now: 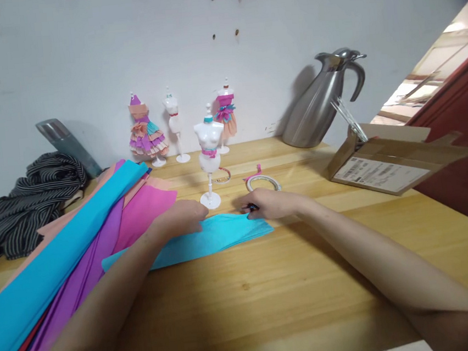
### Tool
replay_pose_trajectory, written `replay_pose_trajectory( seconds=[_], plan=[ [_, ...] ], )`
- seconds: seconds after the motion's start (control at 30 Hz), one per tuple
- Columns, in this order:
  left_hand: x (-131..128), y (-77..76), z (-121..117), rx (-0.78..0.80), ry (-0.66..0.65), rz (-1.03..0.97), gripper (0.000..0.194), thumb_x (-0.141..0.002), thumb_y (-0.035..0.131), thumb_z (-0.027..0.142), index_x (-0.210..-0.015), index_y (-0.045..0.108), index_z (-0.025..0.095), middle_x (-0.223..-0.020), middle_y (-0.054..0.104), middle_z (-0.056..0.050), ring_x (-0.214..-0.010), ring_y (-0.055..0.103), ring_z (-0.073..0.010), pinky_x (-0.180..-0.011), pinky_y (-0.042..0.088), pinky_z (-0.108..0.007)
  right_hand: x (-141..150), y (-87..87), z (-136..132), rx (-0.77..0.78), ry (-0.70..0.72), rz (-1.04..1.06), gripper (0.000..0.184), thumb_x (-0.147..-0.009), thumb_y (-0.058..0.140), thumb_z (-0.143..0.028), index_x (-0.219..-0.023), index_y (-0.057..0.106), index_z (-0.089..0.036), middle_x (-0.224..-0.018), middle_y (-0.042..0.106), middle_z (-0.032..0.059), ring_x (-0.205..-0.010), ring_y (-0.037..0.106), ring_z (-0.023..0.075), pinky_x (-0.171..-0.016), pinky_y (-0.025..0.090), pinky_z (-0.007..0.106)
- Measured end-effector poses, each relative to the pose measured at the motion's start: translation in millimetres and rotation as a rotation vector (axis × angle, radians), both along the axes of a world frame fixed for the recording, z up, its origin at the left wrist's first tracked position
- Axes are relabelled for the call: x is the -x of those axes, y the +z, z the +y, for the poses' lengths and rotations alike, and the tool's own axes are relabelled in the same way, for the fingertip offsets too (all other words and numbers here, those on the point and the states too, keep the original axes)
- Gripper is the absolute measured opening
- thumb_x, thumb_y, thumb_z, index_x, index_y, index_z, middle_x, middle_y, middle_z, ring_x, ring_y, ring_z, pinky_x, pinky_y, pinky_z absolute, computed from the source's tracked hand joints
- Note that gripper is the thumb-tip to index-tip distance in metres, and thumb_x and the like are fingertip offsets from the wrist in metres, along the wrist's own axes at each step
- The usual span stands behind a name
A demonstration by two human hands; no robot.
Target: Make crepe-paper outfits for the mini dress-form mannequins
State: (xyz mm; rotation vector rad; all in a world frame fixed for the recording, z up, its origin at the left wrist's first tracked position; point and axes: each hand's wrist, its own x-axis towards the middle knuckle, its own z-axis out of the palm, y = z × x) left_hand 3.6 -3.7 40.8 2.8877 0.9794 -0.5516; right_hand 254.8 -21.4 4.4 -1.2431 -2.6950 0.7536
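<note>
Room: seemingly a home craft corner
Craft: small glossy white mannequins (209, 136), folded turquoise sheet (223, 234) on pale wooden bench (270, 293)
Household: silver metal jug (308, 107)

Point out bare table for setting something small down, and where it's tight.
Free: the table front, between the forearms and nearer the wearer than the light-blue cloth; also the patch between tape roll and cardboard box, beyond the right forearm. Crowded: left, under the striped cloth and coloured sheets; centre, around the left hand, right hand and front mannequin.
</note>
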Motion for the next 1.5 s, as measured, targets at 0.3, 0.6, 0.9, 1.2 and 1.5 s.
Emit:
replay_pose_trajectory(
  seconds=[0.3, 0.6, 0.9, 1.2, 1.5],
  plan=[
    [-14.1, 3.2, -27.2, -0.002, -0.078, -0.106, 0.023, -0.082, 0.06, 0.039, -0.091, 0.061, 0.018, -0.091, 0.068, -0.008, -0.082, 0.063, -0.025, -0.062, 0.04, -0.03, 1.5, 20.1, -8.3, 0.021, 0.028, 0.025, 0.01, -0.067, 0.064, -0.016, -0.074, 0.057, -0.017, -0.07, 0.053, -0.0019, -0.062, 0.046, 0.0114, -0.057, 0.031, 0.022],
    [-18.2, -16.1, -23.2, 0.119, -0.14, -0.05, 0.032, -0.079, 0.061, 0.051, -0.084, 0.064, 0.02, -0.081, 0.068, -0.004, -0.07, 0.061, -0.0192, -0.053, 0.03, -0.027, 17.3, 10.2, -18.4, 0.195, 0.164, -0.022, 0.006, -0.07, 0.061, -0.009, -0.071, 0.065, -0.013, -0.064, 0.057, -0.0027, -0.057, 0.046, 0.0086, -0.054, 0.031, 0.02],
    [-18.5, -17.8, -19.1, 0.186, -0.075, -0.114, 0.042, -0.082, 0.051, 0.06, -0.078, 0.063, 0.02, -0.073, 0.066, -0.003, -0.065, 0.058, -0.0173, -0.049, 0.024, -0.027, 8.2, 1.7, -6.9, 0.193, 0.097, 0.056, 0.013, -0.079, 0.056, -0.019, -0.069, 0.06, -0.014, -0.058, 0.044, -0.0049, -0.054, 0.039, 0.008, -0.051, 0.028, 0.02],
    [-8.6, 2.2, -14.7, 0.143, -0.093, -0.039, 0.01, -0.073, 0.058, 0.025, -0.078, 0.062, 0.017, -0.078, 0.065, -0.006, -0.069, 0.06, -0.0212, -0.052, 0.034, -0.028, 10.1, 19.1, -11.3, -0.038, -0.017, 0.036, 0.015, -0.089, 0.044, -0.023, -0.077, 0.051, -0.018, -0.067, 0.049, -0.0005, -0.061, 0.044, 0.0129, -0.056, 0.029, 0.024],
    [26.8, 22.9, 14.1, 0.195, 0.064, -0.116, 0.022, -0.075, 0.047, 0.017, -0.092, 0.06, 0.017, -0.091, 0.066, -0.005, -0.079, 0.059, -0.0187, -0.063, 0.04, -0.026, -1.2, 11.7, 0.6, -0.062, -0.117, 0.075, 0.01, -0.085, 0.047, -0.024, -0.078, 0.052, -0.018, -0.071, 0.052, 0.0005, -0.066, 0.047, 0.0141, -0.06, 0.033, 0.025]
  ],
)
